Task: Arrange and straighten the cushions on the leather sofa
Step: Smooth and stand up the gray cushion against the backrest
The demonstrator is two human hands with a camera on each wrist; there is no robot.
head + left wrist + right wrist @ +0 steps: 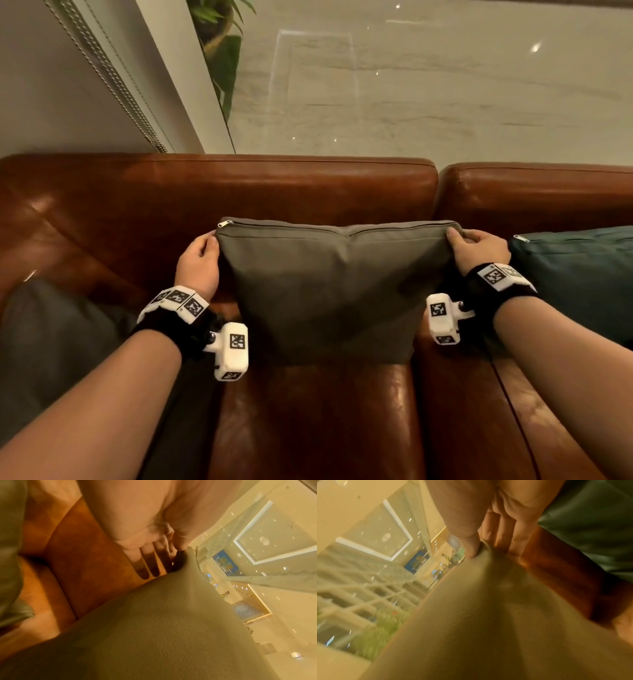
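Grey cushion [329,284] upright on sofa [219,185] seat, leaning at backrest, zip edge up. Top corners pinched: left hand [198,263] at zip end, right hand [479,250] opposite. Likely fault: thin corner pinches slipping, cushion slumping forward; uneven pull skewing it toward teal cushion [579,274].

Warm, dim light; glare streaks the leather sofa [308,185]. Both wrist views are blurred, yellow-tinted and edge-warped.
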